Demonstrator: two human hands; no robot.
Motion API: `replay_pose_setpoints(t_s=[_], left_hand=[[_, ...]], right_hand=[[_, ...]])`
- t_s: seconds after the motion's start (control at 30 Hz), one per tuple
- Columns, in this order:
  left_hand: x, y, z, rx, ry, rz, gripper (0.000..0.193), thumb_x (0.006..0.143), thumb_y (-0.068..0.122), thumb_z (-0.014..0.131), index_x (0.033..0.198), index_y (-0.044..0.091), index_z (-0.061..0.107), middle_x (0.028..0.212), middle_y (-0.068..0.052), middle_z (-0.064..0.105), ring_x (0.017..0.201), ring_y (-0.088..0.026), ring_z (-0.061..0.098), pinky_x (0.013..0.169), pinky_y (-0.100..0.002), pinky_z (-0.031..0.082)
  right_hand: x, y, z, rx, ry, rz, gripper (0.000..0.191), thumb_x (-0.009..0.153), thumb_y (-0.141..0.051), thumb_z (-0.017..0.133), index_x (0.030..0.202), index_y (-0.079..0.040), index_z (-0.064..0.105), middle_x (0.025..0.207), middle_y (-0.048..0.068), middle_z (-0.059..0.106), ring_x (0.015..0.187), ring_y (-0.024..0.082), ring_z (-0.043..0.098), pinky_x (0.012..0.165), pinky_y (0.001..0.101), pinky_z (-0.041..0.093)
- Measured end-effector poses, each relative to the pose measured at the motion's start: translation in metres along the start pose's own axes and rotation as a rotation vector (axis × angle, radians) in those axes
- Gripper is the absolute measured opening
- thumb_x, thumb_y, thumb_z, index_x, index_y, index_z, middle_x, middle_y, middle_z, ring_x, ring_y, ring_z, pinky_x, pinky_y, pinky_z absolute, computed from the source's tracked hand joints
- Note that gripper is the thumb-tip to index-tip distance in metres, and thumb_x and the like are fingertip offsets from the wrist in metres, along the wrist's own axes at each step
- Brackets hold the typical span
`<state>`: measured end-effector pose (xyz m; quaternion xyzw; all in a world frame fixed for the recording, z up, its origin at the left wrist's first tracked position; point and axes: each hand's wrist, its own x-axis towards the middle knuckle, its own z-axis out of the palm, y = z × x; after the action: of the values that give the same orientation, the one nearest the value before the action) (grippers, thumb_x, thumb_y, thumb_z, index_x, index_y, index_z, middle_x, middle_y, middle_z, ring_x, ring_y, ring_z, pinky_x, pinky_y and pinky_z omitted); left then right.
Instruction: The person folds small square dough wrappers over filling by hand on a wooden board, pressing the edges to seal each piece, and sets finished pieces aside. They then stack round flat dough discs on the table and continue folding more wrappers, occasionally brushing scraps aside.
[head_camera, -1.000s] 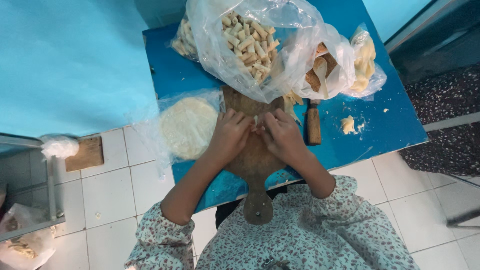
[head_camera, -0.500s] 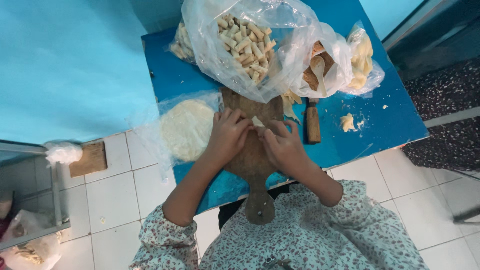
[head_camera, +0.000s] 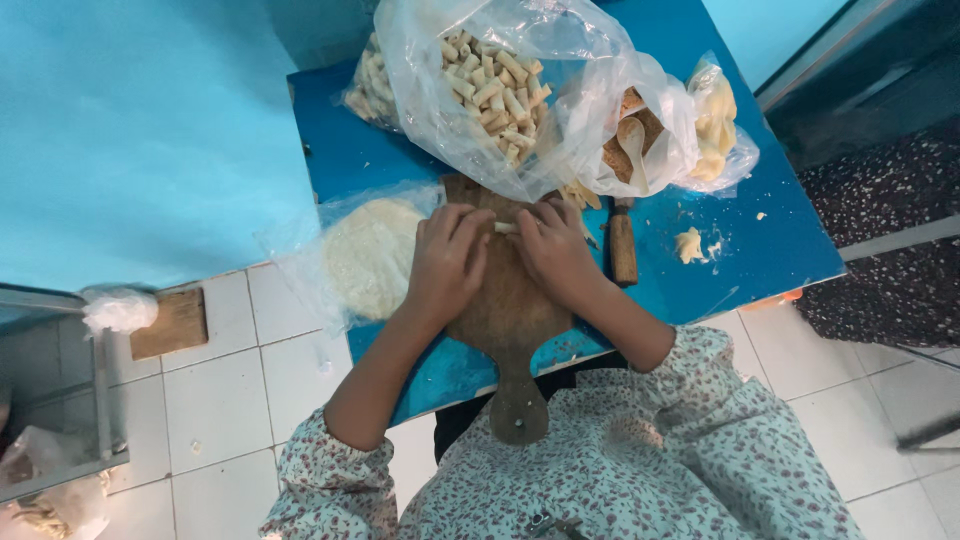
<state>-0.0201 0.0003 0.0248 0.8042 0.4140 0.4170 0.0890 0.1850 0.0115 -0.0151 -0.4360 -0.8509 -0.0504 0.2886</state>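
Observation:
My left hand (head_camera: 447, 258) and my right hand (head_camera: 553, 248) lie side by side on a brown wooden paddle board (head_camera: 508, 320), which rests on a small blue table (head_camera: 760, 250). Between their fingertips they press a small pale roll of dough (head_camera: 506, 228) against the board. The fingers of both hands are bent over it. A stack of thin round pastry sheets (head_camera: 368, 258) in clear plastic lies just left of my left hand.
A big clear bag of small rolled pieces (head_camera: 490, 85) stands behind the board. Right of it are a bag with a wooden spoon (head_camera: 635, 135), a bag of pale filling (head_camera: 715, 125), a wooden-handled tool (head_camera: 623, 247) and dough scraps (head_camera: 688, 243). White tiles surround the table.
Both hands have slid slightly away from me up the board, and the small roll has stayed between their fingertips. Everything else on the table is where it was.

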Motion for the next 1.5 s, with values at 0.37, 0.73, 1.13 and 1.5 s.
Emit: replay_pose_setpoints(t_s=[0.37,0.73,1.13,1.5], left_hand=[[-0.005,-0.013,-0.025,-0.066,0.440,-0.112,0.022,0.097,-0.003,0.065,0.116,0.006,0.065,0.117,-0.013,0.062,0.112,-0.031,0.061,0.101,-0.042,0.050],[-0.028,-0.046,-0.118,0.154,0.046,-0.530,0.014,0.095,0.016,0.073,0.093,0.003,0.068,0.125,-0.012,0.072,0.105,-0.035,0.068,0.097,-0.047,0.051],[-0.109,0.143,-0.141,0.070,-0.268,-0.199,0.026,0.083,0.018,0.079,0.103,0.003,0.072,0.098,-0.011,0.068,0.096,-0.031,0.064,0.095,-0.044,0.045],[-0.069,0.122,-0.136,0.429,0.130,-0.204,0.010,0.090,0.004,0.076,0.099,0.003,0.072,0.081,-0.009,0.063,0.072,-0.027,0.060,0.064,-0.041,0.047]], right_hand=[[0.009,0.009,-0.061,0.335,0.534,-0.544,0.040,0.089,0.002,0.062,0.123,-0.010,0.047,0.110,0.018,0.063,0.098,0.034,0.062,0.084,0.0474,0.054],[0.047,-0.032,-0.099,0.166,0.422,-0.126,0.035,0.095,0.012,0.070,0.121,-0.001,0.051,0.136,0.021,0.062,0.126,0.042,0.058,0.108,0.0507,0.046],[-0.054,-0.085,-0.070,0.425,0.029,-0.642,0.032,0.093,-0.018,0.078,0.119,-0.014,0.060,0.124,0.009,0.069,0.123,0.030,0.065,0.116,0.0676,0.031],[-0.077,-0.107,-0.110,0.402,-0.024,-0.486,0.042,0.079,-0.004,0.070,0.121,-0.007,0.066,0.110,0.007,0.071,0.107,0.027,0.069,0.104,0.0599,0.041]])
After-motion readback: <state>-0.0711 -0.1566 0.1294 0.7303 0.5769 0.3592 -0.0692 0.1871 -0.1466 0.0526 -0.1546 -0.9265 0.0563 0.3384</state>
